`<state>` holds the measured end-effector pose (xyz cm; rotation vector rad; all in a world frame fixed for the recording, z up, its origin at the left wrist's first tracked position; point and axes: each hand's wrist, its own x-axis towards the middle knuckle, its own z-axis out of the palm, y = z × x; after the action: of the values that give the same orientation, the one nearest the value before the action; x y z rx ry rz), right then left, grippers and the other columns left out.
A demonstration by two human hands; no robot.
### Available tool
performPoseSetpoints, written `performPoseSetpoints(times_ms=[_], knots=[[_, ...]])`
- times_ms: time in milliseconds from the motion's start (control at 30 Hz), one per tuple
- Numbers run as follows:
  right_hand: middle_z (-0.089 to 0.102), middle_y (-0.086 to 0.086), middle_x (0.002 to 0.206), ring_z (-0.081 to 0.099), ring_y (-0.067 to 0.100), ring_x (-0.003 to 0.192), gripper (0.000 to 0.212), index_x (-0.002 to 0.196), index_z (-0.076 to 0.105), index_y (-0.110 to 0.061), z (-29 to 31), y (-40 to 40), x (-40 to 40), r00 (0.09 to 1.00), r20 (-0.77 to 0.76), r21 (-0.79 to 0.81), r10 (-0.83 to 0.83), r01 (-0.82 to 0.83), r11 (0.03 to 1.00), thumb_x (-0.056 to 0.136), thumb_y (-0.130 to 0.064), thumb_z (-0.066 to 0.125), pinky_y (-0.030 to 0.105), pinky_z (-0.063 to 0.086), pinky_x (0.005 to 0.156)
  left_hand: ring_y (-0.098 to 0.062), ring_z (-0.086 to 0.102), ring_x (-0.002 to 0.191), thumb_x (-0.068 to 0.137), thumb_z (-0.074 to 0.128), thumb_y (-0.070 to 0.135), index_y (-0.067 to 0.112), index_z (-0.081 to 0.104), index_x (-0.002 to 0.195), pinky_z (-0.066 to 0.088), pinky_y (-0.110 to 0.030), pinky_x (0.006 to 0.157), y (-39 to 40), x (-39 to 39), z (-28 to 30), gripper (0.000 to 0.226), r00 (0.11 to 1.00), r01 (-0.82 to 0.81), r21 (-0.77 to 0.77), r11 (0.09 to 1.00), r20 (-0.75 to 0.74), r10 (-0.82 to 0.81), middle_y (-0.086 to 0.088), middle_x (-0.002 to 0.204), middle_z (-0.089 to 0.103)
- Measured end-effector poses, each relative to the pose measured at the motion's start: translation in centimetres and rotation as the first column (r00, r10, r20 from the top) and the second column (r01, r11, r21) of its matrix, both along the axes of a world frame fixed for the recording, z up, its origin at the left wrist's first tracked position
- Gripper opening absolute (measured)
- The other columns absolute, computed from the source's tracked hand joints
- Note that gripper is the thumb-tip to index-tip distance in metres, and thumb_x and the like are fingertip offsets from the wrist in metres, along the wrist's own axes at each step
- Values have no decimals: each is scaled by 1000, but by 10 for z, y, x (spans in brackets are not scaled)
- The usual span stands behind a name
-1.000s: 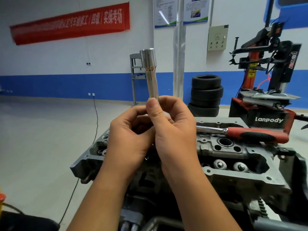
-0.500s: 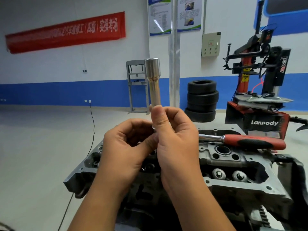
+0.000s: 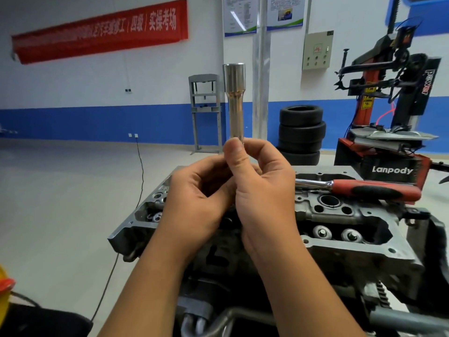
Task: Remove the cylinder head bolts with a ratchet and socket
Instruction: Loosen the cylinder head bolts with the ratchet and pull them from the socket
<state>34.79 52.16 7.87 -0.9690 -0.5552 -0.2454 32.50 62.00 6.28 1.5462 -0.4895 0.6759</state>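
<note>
Holding the long socket (image 3: 235,103) upright, above the cylinder head (image 3: 340,229), with the wide end on top. Right hand (image 3: 264,190) pinching the lower end between thumb and curled fingers; left hand (image 3: 199,198) curled close beside it, touching the right one, but cannot tell if it holds something, because the palm is hidden. Ratchet (image 3: 359,188) lying free on the head, red handle to the right, well apart from both hands.

Probably still the preparing step: joining socket and ratchet. Better to keep the firm pinch, bring the ratchet drive square into the socket end, press until fully seated, then lower straight onto a bolt, never tilted.
</note>
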Motion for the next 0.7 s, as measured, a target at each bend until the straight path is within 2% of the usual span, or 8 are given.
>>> performPoseSetpoints(times_ms=[133,233,300,367,467,533,633,700], knots=[[76,-2,89,73,14,90,32,88,79,-21,2,2,1,1000,-27,-12,-15,15,1000,84,-51,70,38,60,88,-21,74,114,97,64,22,12,70,130,59,-32,96,2,1,1,35,998,42,-6,999,-42,-42,-2,118,79],[74,-3,84,71,11,79,17,85,73,-26,1,1,3,1000,-22,23,11,-10,1000,82,-41,79,29,60,76,-20,77,108,89,72,19,7,72,122,60,-28,91,-1,3,0,35,1000,-10,-19,1000,-12,9,-3,112,80],[72,-4,78,68,11,73,23,87,69,-21,0,0,4,1000,-19,26,-2,2,1000,78,-40,82,28,60,71,-20,78,105,85,76,21,8,74,117,61,-27,89,-1,4,-1,35,1000,-14,-38,999,-5,14,-3,108,81],[71,-3,77,69,11,73,37,89,70,-17,-1,0,4,1000,-16,19,-17,17,1000,75,-49,81,28,60,71,-21,77,108,89,74,21,9,74,120,60,-28,91,2,4,-1,33,1000,16,-26,1000,-13,-16,-3,111,80],[73,-2,81,70,13,81,39,84,75,-21,-1,1,5,999,-10,-7,-34,34,999,81,-59,69,38,62,80,-23,74,116,97,66,19,14,71,130,60,-29,92,4,4,-2,34,993,114,-44,992,-35,-116,-5,120,78],[74,-2,85,71,18,87,33,82,77,-26,-1,1,5,999,-16,-16,-35,34,999,86,-56,65,46,61,88,-21,74,114,92,68,19,20,73,125,60,-26,90,4,4,-2,33,994,101,-70,992,-27,-103,-4,118,79],[74,-1,86,70,13,82,15,82,73,-30,0,1,5,1000,-12,26,12,-12,1000,84,-45,74,33,61,77,-21,76,109,89,72,18,12,74,121,60,-27,89,2,5,-1,32,999,41,-42,998,-5,-42,-4,113,80],[74,1,87,71,12,80,14,83,70,-29,-1,1,4,1000,-13,33,10,-10,999,81,-40,78,28,60,74,-20,77,106,87,73,21,10,74,118,60,-26,88,1,5,-1,33,1000,17,-42,999,11,-17,-3,110,81]])
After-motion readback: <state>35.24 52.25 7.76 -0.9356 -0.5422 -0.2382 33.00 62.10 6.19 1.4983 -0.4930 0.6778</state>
